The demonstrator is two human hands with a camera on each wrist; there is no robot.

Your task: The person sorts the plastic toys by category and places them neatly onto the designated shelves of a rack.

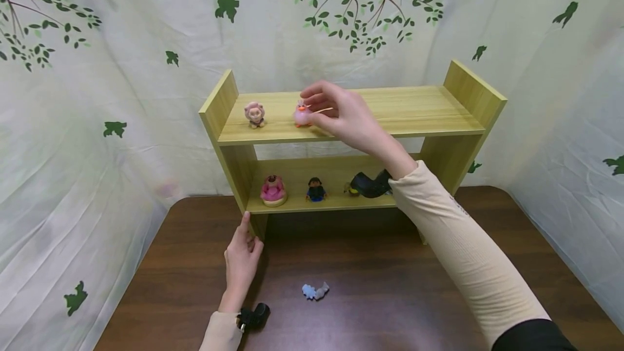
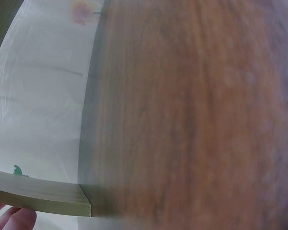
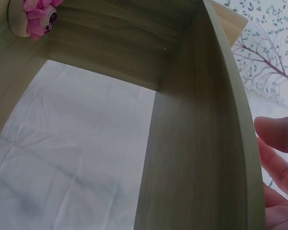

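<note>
At the top board of a small wooden shelf (image 1: 429, 110), my right hand (image 1: 343, 115) pinches the right side of a pink duck figure (image 1: 300, 116), fingers curved and thumb low on its body. The duck stands upright; the right wrist view hides it behind the board, showing only fingertips (image 3: 278, 136). My left hand (image 1: 242, 256) holds the shelf's lower left side panel, index finger along the front edge. In the left wrist view, fingers (image 2: 20, 220) press that panel (image 2: 43, 194). A pink curly-haired figure (image 1: 254, 115) stands left of the duck.
On the lower board sit a pink bear figure (image 1: 273, 191), a dark-haired figure (image 1: 316, 190) and a small yellowish figure (image 1: 349, 189) partly behind the black wrist camera (image 1: 371, 184). A small blue-and-grey item (image 1: 315, 291) lies on the brown table (image 1: 365, 313). Leaf-patterned cloth hangs behind.
</note>
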